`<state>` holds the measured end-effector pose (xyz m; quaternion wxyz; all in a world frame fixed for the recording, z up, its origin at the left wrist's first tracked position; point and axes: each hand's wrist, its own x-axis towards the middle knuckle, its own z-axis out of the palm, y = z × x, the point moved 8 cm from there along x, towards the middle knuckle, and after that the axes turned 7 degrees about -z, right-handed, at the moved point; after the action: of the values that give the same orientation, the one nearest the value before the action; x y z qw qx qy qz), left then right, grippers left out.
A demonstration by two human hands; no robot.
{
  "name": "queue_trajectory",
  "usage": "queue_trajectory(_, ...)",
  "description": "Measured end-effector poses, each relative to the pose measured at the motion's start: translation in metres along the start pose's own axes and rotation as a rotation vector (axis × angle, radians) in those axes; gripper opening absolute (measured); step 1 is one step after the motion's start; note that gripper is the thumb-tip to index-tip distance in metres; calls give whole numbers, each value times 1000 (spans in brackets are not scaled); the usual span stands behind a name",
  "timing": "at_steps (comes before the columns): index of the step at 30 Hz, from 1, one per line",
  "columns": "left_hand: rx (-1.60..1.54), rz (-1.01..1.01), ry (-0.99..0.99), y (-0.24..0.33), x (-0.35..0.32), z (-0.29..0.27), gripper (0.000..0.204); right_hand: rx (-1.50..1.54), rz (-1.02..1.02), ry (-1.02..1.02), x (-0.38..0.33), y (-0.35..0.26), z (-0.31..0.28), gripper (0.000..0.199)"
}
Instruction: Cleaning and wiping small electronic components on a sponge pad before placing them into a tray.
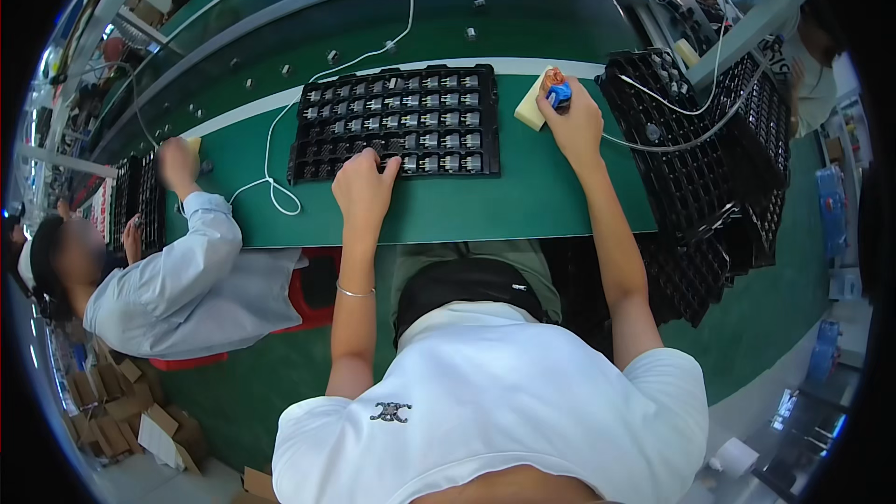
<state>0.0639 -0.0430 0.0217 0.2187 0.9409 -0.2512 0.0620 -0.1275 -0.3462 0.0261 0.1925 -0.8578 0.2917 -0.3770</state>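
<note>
A black compartment tray (490, 121) lies on the green worktable, with small metal components (429, 119) in several rows. At the tray's near edge, my left hand (362, 189) has its thumb and index finger bent together over the front row. What sits between those fingertips is too small to make out. Farther right, my right hand (577, 121) is closed around a small blue object (559, 94). An orange piece (554, 77) shows just beyond the blue object. Beside that hand, a pale yellow block (530, 109), sponge-like, lies on the table and is partly covered by the fingers.
Stacked black trays (667, 145) stand at the right edge of the table. A white cable (271, 154) runs left of my tray. Loose small components (332, 56) lie on the green belt (439, 37) beyond. At left, a person in a light-blue sleeve (201, 243) works beside another tray.
</note>
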Motion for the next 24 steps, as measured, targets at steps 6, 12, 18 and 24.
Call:
queue_trajectory(6, -106, -37, -59, -3, 1, 5, 29, -47, -29, 36, 1, -1, -5, 44)
queue_trajectory(12, -364, 129, 65, 11, 0, -9, 18, -69, 5, 19, 7, 7, -5, 46)
queue_trajectory(18, -844, -145, -186, 7, 1, 13, 8, -50, -4, 24, 7, 12, -3, 46)
queue_trajectory(24, -1206, -56, -236, 18, 1, 38, 10, -36, -20, 43, 6, 9, -4, 46)
